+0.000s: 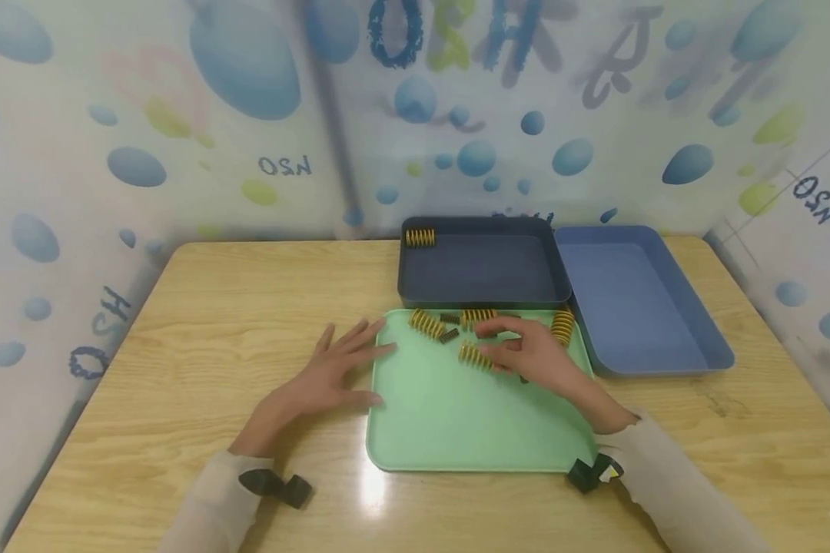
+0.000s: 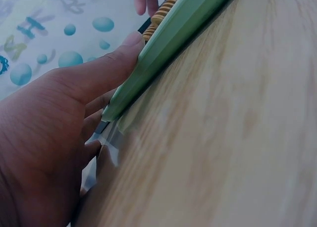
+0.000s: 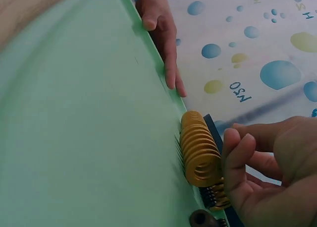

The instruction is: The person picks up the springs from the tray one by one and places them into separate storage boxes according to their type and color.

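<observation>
Yellow coil springs lie on a light green tray [image 1: 443, 430]. My right hand [image 1: 532, 357] hovers over its upper right part, thumb and forefinger apart and bent beside a yellow spring [image 1: 476, 355]. In the right wrist view that hand [image 3: 272, 172] is just right of a large yellow spring [image 3: 200, 155]; no spring shows between its fingers. More yellow springs [image 1: 426, 324] and small dark springs [image 1: 449, 336] lie along the tray's far side. At the tray's left edge, my left hand [image 1: 332, 372] is spread, its fingertips over the rim; in the left wrist view its thumb [image 2: 116, 63] lies along the rim.
Behind the green tray stands a dark navy tray [image 1: 484, 269] with one yellow spring [image 1: 419, 237] in its far left corner. A blue tray [image 1: 639, 307] stands to the right. The wooden table [image 1: 235, 307] meets a patterned backdrop [image 1: 200, 184] at the back.
</observation>
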Demonstrator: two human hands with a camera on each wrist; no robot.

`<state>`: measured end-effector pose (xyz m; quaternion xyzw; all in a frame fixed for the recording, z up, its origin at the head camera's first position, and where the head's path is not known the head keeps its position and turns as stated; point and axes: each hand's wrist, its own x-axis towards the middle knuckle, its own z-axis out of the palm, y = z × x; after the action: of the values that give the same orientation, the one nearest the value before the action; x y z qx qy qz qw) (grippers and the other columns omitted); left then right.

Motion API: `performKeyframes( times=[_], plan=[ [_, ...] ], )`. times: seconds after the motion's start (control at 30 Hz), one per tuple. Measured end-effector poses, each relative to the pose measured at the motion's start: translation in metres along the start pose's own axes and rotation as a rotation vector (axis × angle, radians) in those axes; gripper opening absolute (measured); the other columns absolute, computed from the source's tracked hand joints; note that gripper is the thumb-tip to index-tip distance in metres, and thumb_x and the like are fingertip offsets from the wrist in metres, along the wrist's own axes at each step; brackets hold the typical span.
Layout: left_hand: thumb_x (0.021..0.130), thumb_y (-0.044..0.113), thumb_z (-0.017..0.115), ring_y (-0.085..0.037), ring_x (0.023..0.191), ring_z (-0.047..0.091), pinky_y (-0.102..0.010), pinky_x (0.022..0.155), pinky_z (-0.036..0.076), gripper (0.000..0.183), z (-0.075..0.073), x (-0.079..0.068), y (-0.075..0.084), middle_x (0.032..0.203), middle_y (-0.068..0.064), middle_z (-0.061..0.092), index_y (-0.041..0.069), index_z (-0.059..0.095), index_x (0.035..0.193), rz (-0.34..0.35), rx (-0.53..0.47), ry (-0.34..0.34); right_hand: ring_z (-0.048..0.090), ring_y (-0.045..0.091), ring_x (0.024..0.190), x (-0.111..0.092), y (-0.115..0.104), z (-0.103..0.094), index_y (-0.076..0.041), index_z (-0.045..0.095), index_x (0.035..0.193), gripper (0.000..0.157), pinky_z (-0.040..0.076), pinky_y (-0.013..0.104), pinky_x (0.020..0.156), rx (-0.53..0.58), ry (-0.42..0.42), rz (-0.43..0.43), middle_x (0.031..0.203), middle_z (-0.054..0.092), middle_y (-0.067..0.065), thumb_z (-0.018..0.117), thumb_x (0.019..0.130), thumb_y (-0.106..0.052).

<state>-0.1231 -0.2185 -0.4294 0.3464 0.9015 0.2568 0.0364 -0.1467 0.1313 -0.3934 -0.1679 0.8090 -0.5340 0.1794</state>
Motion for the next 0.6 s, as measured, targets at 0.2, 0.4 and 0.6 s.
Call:
performKeyframes(
  times=[0.2, 0.4, 0.6],
  plan=[
    [0.083, 0.053, 0.067, -0.035, 0.144, 0.009, -0.066, 0.106, -0.006, 0.075, 0.001, 0.000, 0.000, 0.159, -0.004, 0.015, 0.021, 0.042, 0.146, -0.001, -0.004, 0.004, 0.066, 0.024, 0.064, -0.001, 0.007, 0.004, -0.011, 0.064, 0.121, 0.034, 0.048, 0.029, 0.051, -0.008, 0.024, -0.011, 0.104, 0.068, 0.008, 0.070, 0.089, -0.022],
    [0.084, 0.054, 0.066, -0.035, 0.144, 0.010, -0.066, 0.106, -0.006, 0.074, 0.002, -0.001, -0.001, 0.159, -0.004, 0.015, 0.022, 0.042, 0.146, 0.001, 0.001, 0.006, 0.060, 0.022, 0.051, -0.007, 0.017, 0.009, -0.015, 0.065, 0.119, 0.034, 0.046, 0.028, 0.046, -0.036, 0.027, 0.013, 0.061, 0.065, 0.008, 0.073, 0.087, -0.021],
    [0.084, 0.055, 0.065, -0.033, 0.144, 0.009, -0.065, 0.106, -0.007, 0.074, 0.001, 0.000, -0.002, 0.159, -0.004, 0.014, 0.023, 0.041, 0.146, -0.002, 0.005, 0.000, 0.063, 0.019, 0.056, -0.008, 0.020, 0.012, -0.015, 0.062, 0.124, 0.039, 0.052, 0.032, 0.052, -0.076, -0.007, -0.052, 0.070, 0.069, 0.001, 0.073, 0.086, -0.020]
  ],
)
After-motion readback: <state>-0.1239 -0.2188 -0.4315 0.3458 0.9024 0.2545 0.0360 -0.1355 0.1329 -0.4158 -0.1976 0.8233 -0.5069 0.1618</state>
